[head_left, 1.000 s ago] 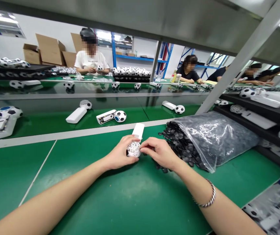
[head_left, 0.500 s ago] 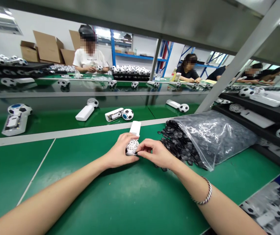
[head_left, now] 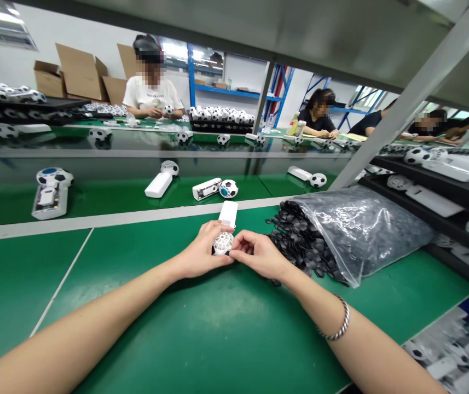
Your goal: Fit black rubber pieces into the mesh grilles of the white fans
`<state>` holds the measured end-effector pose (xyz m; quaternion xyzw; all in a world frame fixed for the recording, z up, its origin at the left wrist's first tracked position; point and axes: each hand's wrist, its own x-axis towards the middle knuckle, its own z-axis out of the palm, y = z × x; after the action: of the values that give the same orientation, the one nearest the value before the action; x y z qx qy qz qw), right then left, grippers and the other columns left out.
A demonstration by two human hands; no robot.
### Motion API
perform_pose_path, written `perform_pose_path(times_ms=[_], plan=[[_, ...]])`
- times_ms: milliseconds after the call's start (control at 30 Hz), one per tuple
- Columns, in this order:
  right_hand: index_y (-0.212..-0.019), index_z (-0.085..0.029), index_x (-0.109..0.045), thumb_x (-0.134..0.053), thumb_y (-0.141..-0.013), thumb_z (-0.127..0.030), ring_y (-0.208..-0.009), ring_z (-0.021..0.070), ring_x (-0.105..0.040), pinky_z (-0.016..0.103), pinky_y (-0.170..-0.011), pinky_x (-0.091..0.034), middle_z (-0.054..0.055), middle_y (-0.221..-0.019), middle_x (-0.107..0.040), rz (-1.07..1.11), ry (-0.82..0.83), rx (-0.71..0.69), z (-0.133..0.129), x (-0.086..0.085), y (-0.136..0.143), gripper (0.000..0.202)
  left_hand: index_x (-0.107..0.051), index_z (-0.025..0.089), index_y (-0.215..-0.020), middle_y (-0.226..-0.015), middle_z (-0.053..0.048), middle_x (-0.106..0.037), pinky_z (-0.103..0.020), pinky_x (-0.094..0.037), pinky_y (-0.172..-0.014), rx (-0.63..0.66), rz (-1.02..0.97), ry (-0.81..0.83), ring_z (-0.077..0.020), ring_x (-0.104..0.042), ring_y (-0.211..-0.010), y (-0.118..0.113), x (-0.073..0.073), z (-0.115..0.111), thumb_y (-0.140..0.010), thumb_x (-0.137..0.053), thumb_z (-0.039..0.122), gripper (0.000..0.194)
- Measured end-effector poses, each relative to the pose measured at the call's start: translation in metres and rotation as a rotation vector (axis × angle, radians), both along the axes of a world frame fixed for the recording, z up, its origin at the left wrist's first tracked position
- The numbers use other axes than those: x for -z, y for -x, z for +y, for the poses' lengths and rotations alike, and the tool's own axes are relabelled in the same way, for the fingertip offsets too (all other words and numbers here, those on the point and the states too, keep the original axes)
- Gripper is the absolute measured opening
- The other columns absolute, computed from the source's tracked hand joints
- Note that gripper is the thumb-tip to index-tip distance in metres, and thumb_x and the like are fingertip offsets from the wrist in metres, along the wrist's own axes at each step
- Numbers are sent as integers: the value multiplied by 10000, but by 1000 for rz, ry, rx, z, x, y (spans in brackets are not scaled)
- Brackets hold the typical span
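Note:
My left hand (head_left: 201,249) is wrapped round the ball end of a white device with a football-shaped head (head_left: 223,242), its fingers above and its thumb below. The head shows a white lattice with a few dark patches low down; its flat white body (head_left: 228,212) points away from me on the green table. At the ball's lower right, my right hand (head_left: 259,254) pinches a small black piece against it, mostly hidden by the fingertips. Just right of that hand, many loose black pieces (head_left: 300,238) spill from a clear plastic bag (head_left: 374,230).
Beyond the table's pale edge runs a green conveyor (head_left: 106,200) carrying several football-headed devices (head_left: 228,189). Black trays (head_left: 427,210) of such devices are stacked at right, beside a slanted metal post (head_left: 406,93). Overhead is a grey shelf (head_left: 234,27). Co-workers (head_left: 152,96) sit across the line.
Devices on the near conveyor have shifted right, while those on the far belt have slid slightly left. My hands stay at the ball, the right fingertips a little closer against it.

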<state>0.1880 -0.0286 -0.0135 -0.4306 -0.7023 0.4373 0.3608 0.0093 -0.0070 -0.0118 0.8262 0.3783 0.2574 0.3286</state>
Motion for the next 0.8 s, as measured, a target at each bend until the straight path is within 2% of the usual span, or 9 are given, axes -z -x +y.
perform_pose_path(times_ms=[400, 600, 700, 800], plan=[[-753, -177, -471, -631, -733, -267, -621, 100, -481, 227, -585, -413, -27, -707, -511, 78, 69, -17, 6, 7, -1, 185, -434, 240, -1152, -1198, -75, -368, -467, -228, -1043, 38, -20, 22, -261, -208, -1263, 1, 2, 1, -731, -585, 329, 456], [-759, -186, -463, -653, -710, -275, -598, 93, -469, 215, -573, -407, -41, -679, -491, 92, 62, 1, 6, 9, -1, 216, -415, 262, -1180, -1230, -72, -374, -475, -242, -1041, 65, -23, -19, -264, -259, -1246, 4, 5, 3, -732, -578, 301, 478], [-756, -188, -469, -680, -668, -256, -583, 91, -466, 210, -566, -401, -49, -662, -490, 90, 59, 52, 5, 12, 1, 239, -408, 322, -1188, -1278, -41, -353, -459, -267, -1042, 54, -17, -23, -254, -269, -1256, 8, 18, 3, -752, -550, 317, 459], [-753, -200, -493, -757, -575, -305, -598, 102, -494, 216, -584, -412, -58, -653, -512, 70, 63, 129, 7, 20, 6, 335, -415, 408, -1177, -1284, -7, -375, -501, -328, -995, -31, -69, -134, -293, -307, -1238, 15, 49, 15, -768, -506, 384, 419]])
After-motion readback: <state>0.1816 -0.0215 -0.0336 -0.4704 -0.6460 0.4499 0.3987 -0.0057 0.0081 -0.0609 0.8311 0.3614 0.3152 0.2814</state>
